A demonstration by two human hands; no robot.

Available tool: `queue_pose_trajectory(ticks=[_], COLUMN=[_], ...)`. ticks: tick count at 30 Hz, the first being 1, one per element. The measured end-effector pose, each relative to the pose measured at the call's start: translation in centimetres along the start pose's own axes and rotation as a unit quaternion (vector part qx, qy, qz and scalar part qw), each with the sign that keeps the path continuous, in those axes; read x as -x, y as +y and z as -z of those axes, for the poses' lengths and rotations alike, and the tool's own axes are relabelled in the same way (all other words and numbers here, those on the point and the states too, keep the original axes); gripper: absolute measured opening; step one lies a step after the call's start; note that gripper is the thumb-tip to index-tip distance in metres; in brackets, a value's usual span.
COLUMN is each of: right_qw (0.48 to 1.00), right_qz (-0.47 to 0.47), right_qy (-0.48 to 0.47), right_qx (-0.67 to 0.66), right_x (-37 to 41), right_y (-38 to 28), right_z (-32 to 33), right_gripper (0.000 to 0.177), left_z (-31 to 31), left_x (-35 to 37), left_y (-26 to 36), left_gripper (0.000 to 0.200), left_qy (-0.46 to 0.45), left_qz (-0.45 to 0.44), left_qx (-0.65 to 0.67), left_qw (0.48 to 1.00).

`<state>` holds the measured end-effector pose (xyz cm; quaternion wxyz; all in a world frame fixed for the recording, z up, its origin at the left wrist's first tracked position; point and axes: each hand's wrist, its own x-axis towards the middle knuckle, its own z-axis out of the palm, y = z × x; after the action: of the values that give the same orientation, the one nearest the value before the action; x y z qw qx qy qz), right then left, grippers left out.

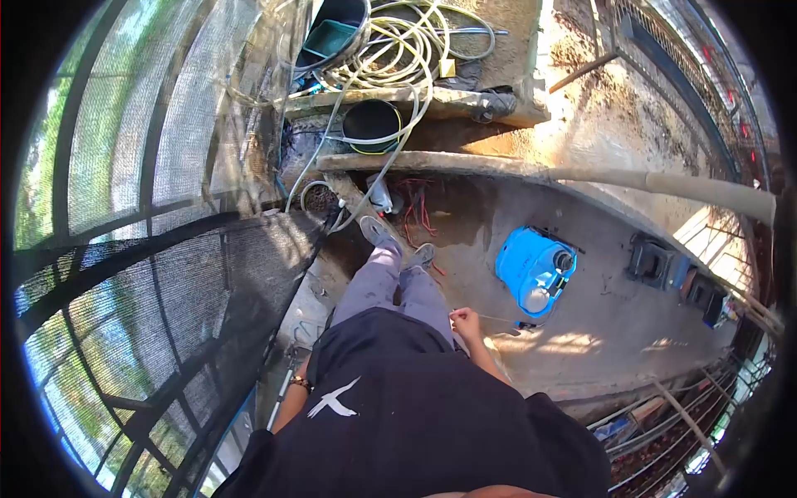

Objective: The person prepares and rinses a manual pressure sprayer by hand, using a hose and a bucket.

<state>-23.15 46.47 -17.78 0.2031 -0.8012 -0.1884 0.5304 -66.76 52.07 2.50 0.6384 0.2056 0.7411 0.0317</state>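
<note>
My right hand [465, 320] is beside my right hip with its fingers curled together. A thin line runs from near it toward a small black object on the floor by a blue tank [525, 270]; what the fingers hold is too small to name. At my left side, my left hand [305, 368] is mostly hidden by the dark shirt, below a beaded bracelet. A thin metal pole [283, 392] lies close beside that hand and forearm. Whether the fingers are round the pole is not visible.
Coiled pale hose [398, 50] lies on a ledge ahead, near a black bucket [371, 124]. A low curved wall [490, 164] crosses in front of my feet. Mesh netting [191, 290] stands on the left. Dark containers [650, 261] sit at the right. Red cords [415, 212] lie near my shoes.
</note>
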Motion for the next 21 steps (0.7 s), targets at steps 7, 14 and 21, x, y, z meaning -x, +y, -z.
queue_pose_trajectory(ticks=[7,14,21], right_qw=[0.997,0.99,0.993], right_qz=[-0.054,0.036,0.035], right_qy=[0.005,0.029,0.066], right_qx=[-0.05,-0.13,-0.089], right_x=[-6.3,-8.2,-12.6], right_y=[-8.7,-20.6,-25.9], right_z=[6.3,3.2,5.8], right_gripper=[0.023,0.02,0.028], left_z=[3.9,7.9,4.3], left_x=[0.9,-6.7,-6.1], left_y=[7.4,5.2,14.1], left_gripper=[0.033,0.035,0.019], left_qy=[-0.079,-0.161,-0.182], left_qz=[0.073,-0.072,-0.177], left_qx=[0.074,-0.256,-0.357], left_qw=[0.991,0.95,0.899])
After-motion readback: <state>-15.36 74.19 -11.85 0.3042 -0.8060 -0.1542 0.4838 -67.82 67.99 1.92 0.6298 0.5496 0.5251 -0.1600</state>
